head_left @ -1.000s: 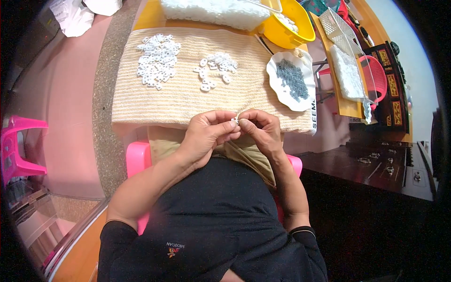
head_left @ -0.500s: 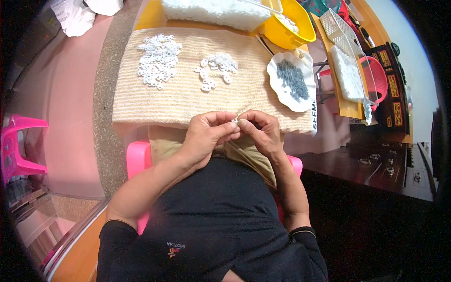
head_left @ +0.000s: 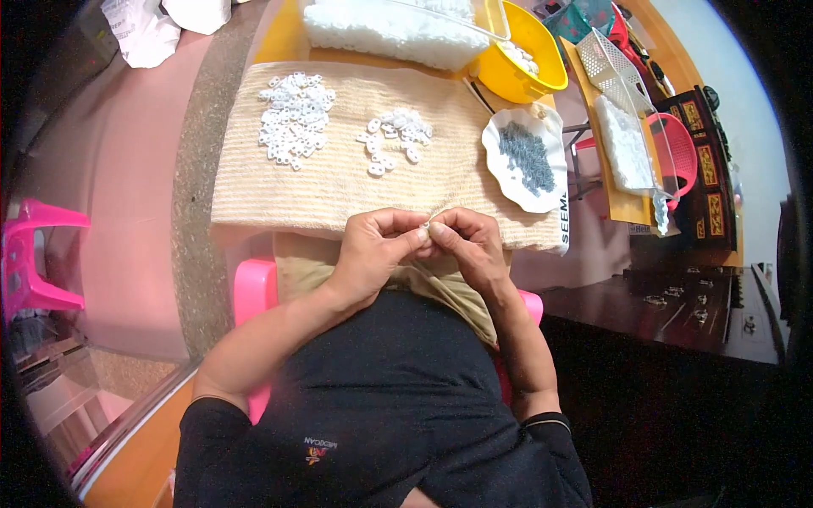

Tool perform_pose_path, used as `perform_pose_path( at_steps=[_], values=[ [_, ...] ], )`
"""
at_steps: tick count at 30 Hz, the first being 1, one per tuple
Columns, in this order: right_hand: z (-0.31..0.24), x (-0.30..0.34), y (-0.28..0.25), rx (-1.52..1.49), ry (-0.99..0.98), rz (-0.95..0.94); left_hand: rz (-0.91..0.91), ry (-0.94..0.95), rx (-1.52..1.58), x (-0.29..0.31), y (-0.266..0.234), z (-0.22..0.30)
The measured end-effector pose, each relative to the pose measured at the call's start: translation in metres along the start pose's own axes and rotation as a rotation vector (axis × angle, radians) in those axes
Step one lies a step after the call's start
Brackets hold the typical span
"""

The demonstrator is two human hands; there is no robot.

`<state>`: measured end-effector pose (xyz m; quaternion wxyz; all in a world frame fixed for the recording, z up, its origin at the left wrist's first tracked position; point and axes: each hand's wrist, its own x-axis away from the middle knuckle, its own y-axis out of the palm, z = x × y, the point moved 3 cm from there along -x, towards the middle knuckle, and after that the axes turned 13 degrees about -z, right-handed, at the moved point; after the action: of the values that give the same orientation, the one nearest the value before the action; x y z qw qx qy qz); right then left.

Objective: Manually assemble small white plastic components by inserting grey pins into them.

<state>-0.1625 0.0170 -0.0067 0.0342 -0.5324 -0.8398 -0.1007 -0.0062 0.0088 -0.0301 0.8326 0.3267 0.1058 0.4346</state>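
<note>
My left hand (head_left: 378,247) and my right hand (head_left: 468,244) meet at the near edge of the towel-covered table, fingertips pinched together. Between them is a small white plastic piece (head_left: 426,226), mostly hidden by the fingers; both hands grip it. Beyond the hands, on the striped beige towel (head_left: 339,199), lies a small group of white oval plastic pieces with holes (head_left: 377,168). Farther left is a larger heap of similar white pieces (head_left: 294,123). A white wavy-rimmed plate (head_left: 496,174) at the right holds many small dark grey pieces (head_left: 527,157).
A clear bin of white pieces (head_left: 389,38) and a yellow basin (head_left: 555,72) stand at the table's back. On the right, a side table bears another clear bin (head_left: 625,148) and a white perforated basket (head_left: 603,72). A pink stool (head_left: 42,254) stands on the left floor.
The whole view has shifted a little, so the table and its things sit slightly lower. My hands stay pinched together on the small white piece, with the fingers slightly repositioned.
</note>
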Motion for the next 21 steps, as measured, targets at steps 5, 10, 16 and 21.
perform_pose_path(
  at_steps=[5,10,16,21],
  values=[
    [-0.002,-0.002,0.000,-0.038,-0.005,0.018,0.049,-0.011,0.088,-0.001,0.004,0.005],
    [-0.006,-0.003,-0.004,0.072,-0.017,0.013,0.042,-0.029,0.101,-0.001,-0.001,0.001],
    [-0.017,-0.009,-0.012,0.102,-0.013,0.070,0.057,-0.024,0.155,0.000,0.001,0.010],
    [-0.017,-0.035,-0.032,0.249,-0.060,0.133,0.093,0.018,0.250,0.000,-0.003,0.009]
  ],
)
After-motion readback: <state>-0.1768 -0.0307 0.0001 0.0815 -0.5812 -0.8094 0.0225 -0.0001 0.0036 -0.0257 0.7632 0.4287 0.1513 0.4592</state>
